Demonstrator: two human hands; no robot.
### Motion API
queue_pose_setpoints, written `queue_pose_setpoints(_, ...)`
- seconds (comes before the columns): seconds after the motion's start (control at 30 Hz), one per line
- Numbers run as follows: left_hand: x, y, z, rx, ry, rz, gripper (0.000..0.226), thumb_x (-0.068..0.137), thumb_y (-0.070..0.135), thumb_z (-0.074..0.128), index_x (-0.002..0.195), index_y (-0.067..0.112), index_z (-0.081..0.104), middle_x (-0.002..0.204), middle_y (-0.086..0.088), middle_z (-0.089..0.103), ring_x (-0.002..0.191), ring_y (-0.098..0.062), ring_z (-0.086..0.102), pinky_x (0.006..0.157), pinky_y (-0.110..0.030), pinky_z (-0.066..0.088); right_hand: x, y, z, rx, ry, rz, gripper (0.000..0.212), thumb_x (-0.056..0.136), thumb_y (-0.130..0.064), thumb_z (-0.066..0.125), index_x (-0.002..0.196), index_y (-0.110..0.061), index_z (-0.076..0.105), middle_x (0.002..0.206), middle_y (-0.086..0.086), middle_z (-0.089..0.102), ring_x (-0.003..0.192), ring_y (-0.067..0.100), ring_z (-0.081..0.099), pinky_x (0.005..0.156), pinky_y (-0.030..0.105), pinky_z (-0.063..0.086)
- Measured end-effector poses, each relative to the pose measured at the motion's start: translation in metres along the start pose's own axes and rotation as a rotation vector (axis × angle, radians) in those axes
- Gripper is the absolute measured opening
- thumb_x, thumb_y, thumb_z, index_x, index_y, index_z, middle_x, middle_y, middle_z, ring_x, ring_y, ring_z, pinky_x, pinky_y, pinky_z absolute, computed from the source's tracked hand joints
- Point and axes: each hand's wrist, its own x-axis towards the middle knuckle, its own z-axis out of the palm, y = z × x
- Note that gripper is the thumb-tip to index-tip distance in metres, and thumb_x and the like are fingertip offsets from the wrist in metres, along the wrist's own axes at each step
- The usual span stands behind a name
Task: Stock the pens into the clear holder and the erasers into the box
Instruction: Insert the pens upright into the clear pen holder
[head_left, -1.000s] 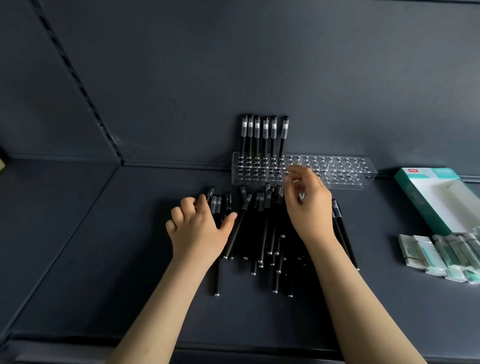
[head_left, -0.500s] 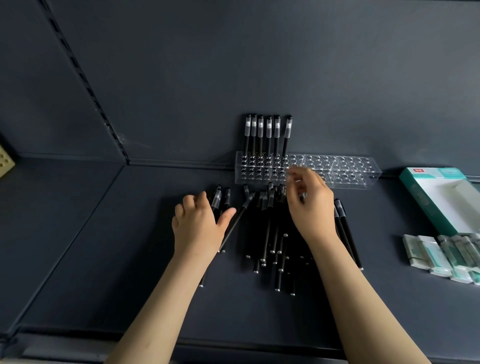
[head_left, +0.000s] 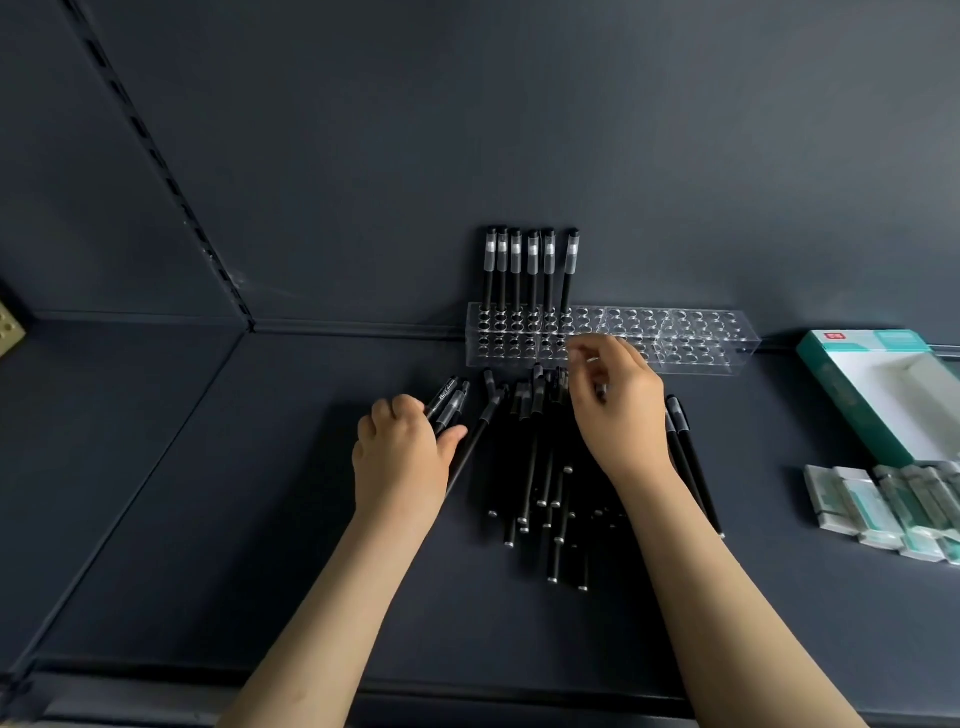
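Two hands work over a dark shelf (head_left: 218, 519). Farthest left, the left hand (head_left: 402, 460) is curled around a few black pens (head_left: 447, 402), whose capped ends stick out past its fingers. Between the hands lies a loose pile of pens (head_left: 540, 467) flat on the shelf. Beyond the pile stands the clear holder (head_left: 691, 340) against the back wall, with six pens (head_left: 530, 267) upright in the holes at its left end. The right hand (head_left: 618, 410) hovers at the holder's front edge, fingertips drawn together; whether it pinches anything I cannot tell. Just right of that wrist lie two more pens (head_left: 685, 452). Well to the right sit a green-and-white box (head_left: 852, 395) and, nearer, a row of wrapped erasers (head_left: 883, 512).
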Motion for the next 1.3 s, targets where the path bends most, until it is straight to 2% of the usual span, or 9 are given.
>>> queue_pose_setpoints(0.17,0.003,0.002,-0.002,-0.097,-0.027,-0.021,0.057,0.092,0.040,0.062,0.128,0.000,0.045,0.128,-0.016,0.055,0.119,-0.033,0.048,0.094,-0.038,0.041,0.001,0.000,0.000,0.006,-0.002,0.001,0.016,0.096,-0.011,0.056,0.107,-0.014,0.067,0.094,-0.010,0.059,0.079,0.007,0.061,0.071,0.019,0.050)
queue_pose_setpoints(0.23,0.004,0.002,-0.001,-0.090,-0.032,-0.016,0.045,0.092,0.039,0.063,0.114,0.001,0.050,0.117,-0.015,0.058,0.113,-0.034,0.052,0.090,-0.040,0.044,0.000,0.000,0.001,0.005,0.000,-0.004,0.016,0.096,-0.010,0.056,0.107,-0.014,0.067,0.094,-0.011,0.058,0.078,0.006,0.061,0.071,0.021,0.051)
queue_pose_setpoints(0.3,0.005,0.002,0.000,-0.099,-0.028,-0.013,0.037,0.091,0.039,0.064,0.093,0.006,0.046,0.104,-0.014,0.059,0.102,-0.033,0.056,0.083,-0.040,0.047,0.000,0.000,0.001,0.002,0.001,-0.009,0.016,0.096,-0.010,0.056,0.107,-0.013,0.067,0.094,-0.011,0.058,0.078,0.005,0.061,0.071,0.021,0.051)
queue_pose_setpoints(0.47,0.007,0.000,0.000,-0.165,-0.027,-0.017,0.040,0.090,0.036,0.067,0.078,0.012,0.037,0.089,-0.008,0.052,0.092,-0.034,0.057,0.073,-0.040,0.044,0.001,0.000,0.000,-0.003,0.005,-0.015,0.017,0.095,-0.008,0.057,0.107,-0.012,0.067,0.094,-0.011,0.057,0.078,0.007,0.061,0.071,0.021,0.050)
queue_pose_setpoints(0.67,0.008,-0.005,0.003,-0.230,-0.018,-0.011,0.036,0.090,0.033,0.066,0.078,0.012,0.039,0.087,-0.006,0.055,0.086,-0.030,0.056,0.065,-0.033,0.039,0.001,-0.001,0.002,-0.012,-0.006,-0.027,0.018,0.094,-0.006,0.057,0.106,-0.012,0.068,0.096,-0.010,0.058,0.080,0.011,0.062,0.072,0.025,0.051)
queue_pose_setpoints(0.8,0.006,-0.004,-0.002,-0.259,0.011,-0.048,0.042,0.092,0.029,0.064,0.069,0.018,0.030,0.068,0.003,0.042,0.058,-0.015,0.041,0.048,-0.025,0.026,0.001,0.000,0.001,-0.014,-0.001,-0.032,0.017,0.094,-0.006,0.057,0.106,-0.012,0.068,0.096,-0.011,0.058,0.079,0.011,0.061,0.072,0.026,0.052)
queue_pose_setpoints(0.87,0.008,-0.005,-0.005,-0.296,-0.016,-0.065,0.040,0.092,0.027,0.064,0.069,0.017,0.032,0.065,0.002,0.041,0.050,-0.011,0.036,0.045,-0.023,0.026,0.001,0.000,0.001,-0.016,-0.002,-0.033,0.017,0.094,-0.007,0.057,0.106,-0.012,0.068,0.096,-0.011,0.058,0.079,0.010,0.061,0.072,0.026,0.052)
queue_pose_setpoints(1.17,0.015,-0.007,-0.012,-0.372,-0.086,-0.062,0.038,0.084,0.018,0.064,0.064,0.014,0.033,0.060,0.001,0.040,0.048,-0.015,0.034,0.047,-0.026,0.030,0.000,0.000,0.001,-0.028,-0.009,-0.029,0.016,0.094,-0.007,0.058,0.105,-0.012,0.068,0.096,-0.008,0.060,0.080,0.013,0.063,0.071,0.029,0.054)
queue_pose_setpoints(1.3,0.013,-0.004,-0.012,-0.258,-0.083,-0.011,0.048,0.087,0.024,0.069,0.066,0.013,0.027,0.060,0.001,0.033,0.049,-0.015,0.027,0.046,-0.025,0.025,0.001,0.000,0.001,-0.025,-0.016,-0.016,0.016,0.094,-0.008,0.058,0.105,-0.013,0.068,0.096,-0.009,0.060,0.079,0.011,0.061,0.071,0.026,0.052)
